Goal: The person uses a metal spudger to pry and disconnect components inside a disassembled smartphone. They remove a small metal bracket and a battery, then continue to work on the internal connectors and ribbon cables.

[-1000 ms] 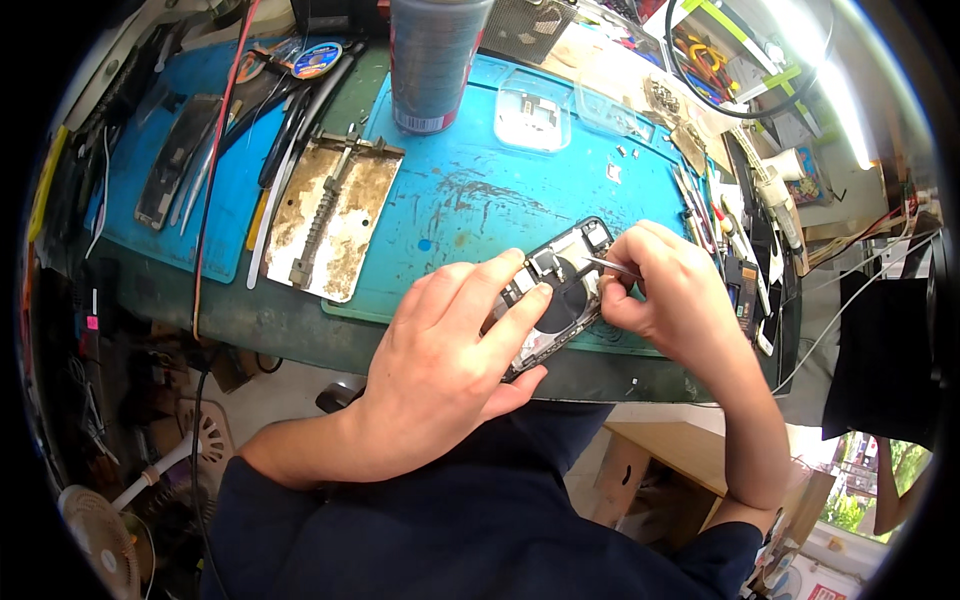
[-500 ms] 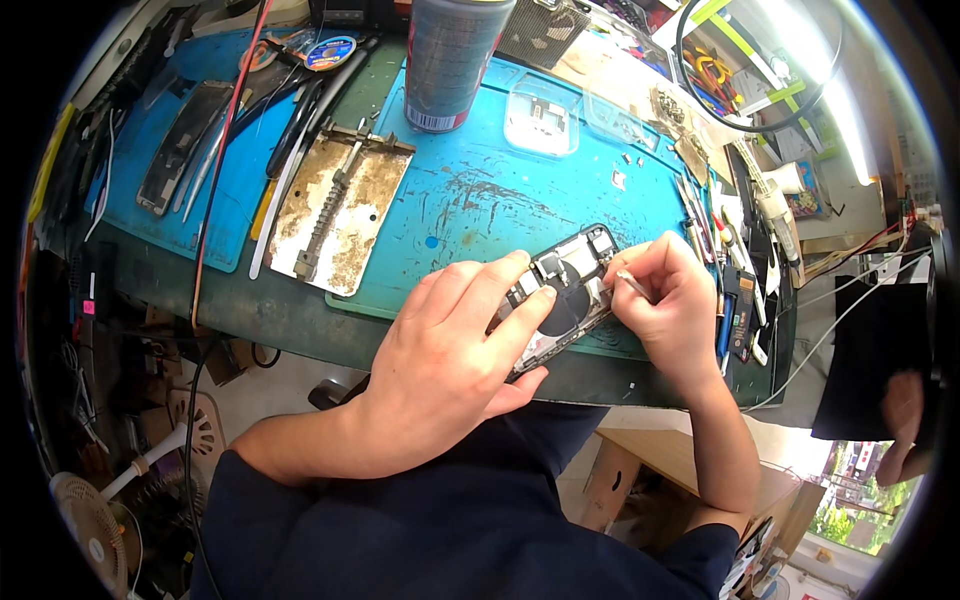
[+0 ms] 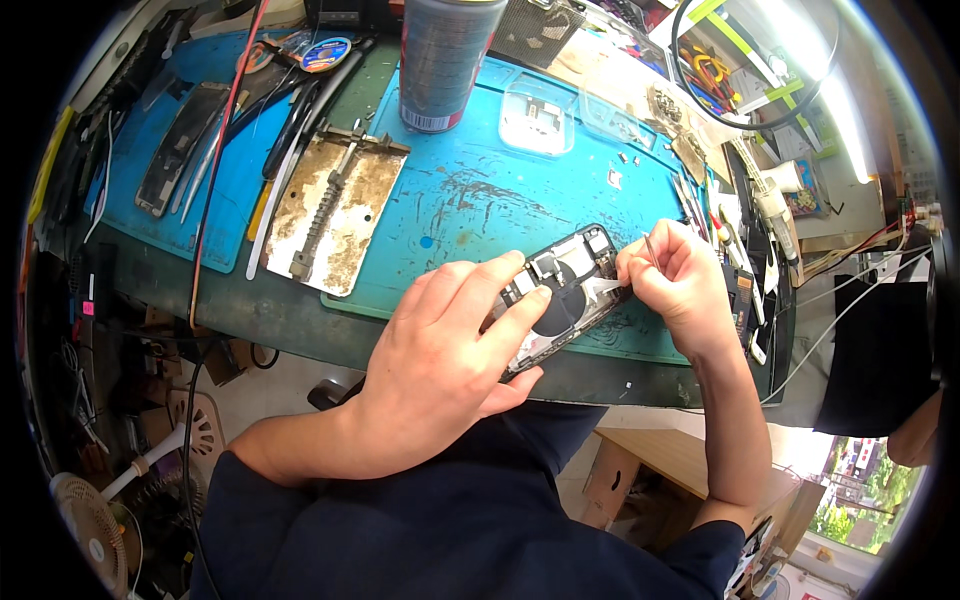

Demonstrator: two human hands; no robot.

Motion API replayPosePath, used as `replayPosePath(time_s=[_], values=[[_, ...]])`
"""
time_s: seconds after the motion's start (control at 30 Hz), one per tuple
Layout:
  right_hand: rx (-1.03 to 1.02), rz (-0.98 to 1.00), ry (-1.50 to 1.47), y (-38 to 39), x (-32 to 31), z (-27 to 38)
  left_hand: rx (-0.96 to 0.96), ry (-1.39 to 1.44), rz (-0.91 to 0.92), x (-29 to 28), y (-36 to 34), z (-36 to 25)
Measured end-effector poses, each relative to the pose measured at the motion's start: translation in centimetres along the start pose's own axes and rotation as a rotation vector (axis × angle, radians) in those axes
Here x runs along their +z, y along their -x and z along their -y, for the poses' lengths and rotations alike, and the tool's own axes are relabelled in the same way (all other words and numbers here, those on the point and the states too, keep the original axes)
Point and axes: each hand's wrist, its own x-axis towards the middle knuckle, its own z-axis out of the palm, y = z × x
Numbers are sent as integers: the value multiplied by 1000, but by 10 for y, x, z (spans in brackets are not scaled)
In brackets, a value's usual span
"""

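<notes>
My left hand (image 3: 450,330) grips an opened phone (image 3: 565,312) by its left side, with thumb below and fingers across its top. Inside the phone's dark frame show a round black pad and several small metal parts. At the phone's right edge, my right hand (image 3: 678,288) is closed in a pinch. A thin metal tool, perhaps tweezers (image 3: 653,250), sticks up between its fingers. From the phone's interior a pale, thin strip (image 3: 604,286) runs toward the right fingertips. The fingers hide its far end. The phone is held tilted over the mat's front edge.
A blue work mat (image 3: 480,190) covers the bench. On it stand a tall can (image 3: 445,70) and a clear plastic box (image 3: 538,118). A stained metal clamp plate (image 3: 335,215) lies left. Hand tools (image 3: 725,230) crowd the right side. Another person's arm (image 3: 915,435) shows far right.
My right hand has drawn away to the right from the phone, and the pale strip now spans the gap. My left hand and the phone stay nearly in place.
</notes>
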Motion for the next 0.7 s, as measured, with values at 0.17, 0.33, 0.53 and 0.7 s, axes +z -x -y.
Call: replayPosePath(time_s=[0.17, 0.33, 0.53, 0.7], values=[[99, 0, -38, -3, -5, 7, -7, -4, 4, -1, 0, -1], [196, 11, -91, -5, -15, 8, -5, 3, 13, -1, -1, -1], [7, -212, 23, 0, -57, 21, -4, 1, 17, -2, 0, -1], [-143, -147, 525, 28, -5, 39, -12, -9, 24, -2, 1, 0]])
